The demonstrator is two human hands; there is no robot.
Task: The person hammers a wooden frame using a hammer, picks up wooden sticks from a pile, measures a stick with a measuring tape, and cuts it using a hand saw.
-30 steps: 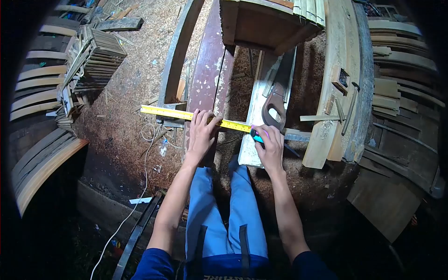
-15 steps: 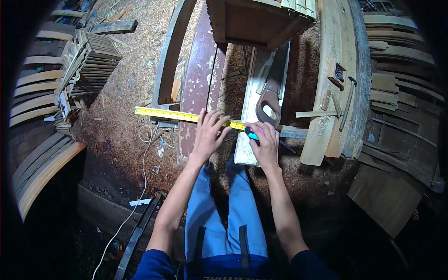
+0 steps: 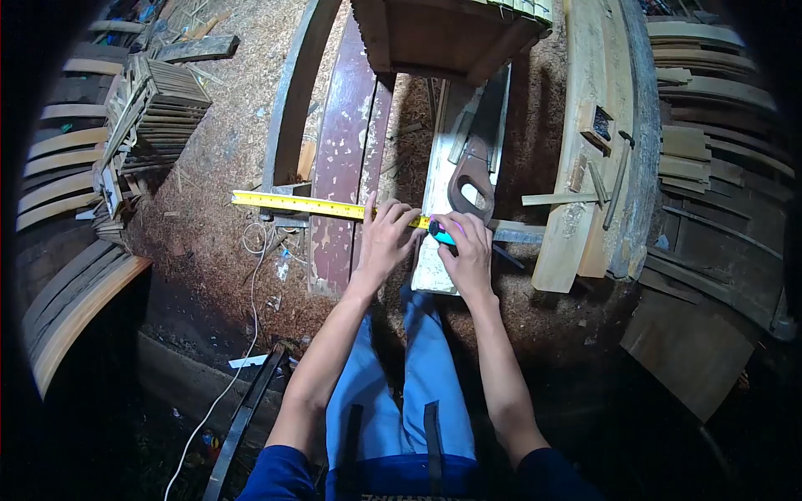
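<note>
A yellow tape measure blade (image 3: 292,203) stretches out to the left across a worn maroon board (image 3: 332,192), its free end past the board. My right hand (image 3: 469,255) is closed around the dark and turquoise tape measure case (image 3: 441,233), above a white-stained plank (image 3: 434,269). Close beside the case, my left hand (image 3: 386,245) has its fingers bent over the blade, gripping it; the fingertips partly hide the contact. A handsaw (image 3: 472,179) lies on the plank just beyond my right hand, handle toward me.
A wooden box-like piece (image 3: 447,37) stands ahead. Light timber boards (image 3: 561,242) lie at right, with a hammer (image 3: 618,184) and a small wooden block (image 3: 596,127) on them. Bundled slats (image 3: 171,96) sit at left. A white cord (image 3: 253,321) trails over the shavings-covered ground.
My left hand has shifted right along the blade, closer to the case in my right hand. The extended blade looks about the same length. The whole view has shifted slightly.
</note>
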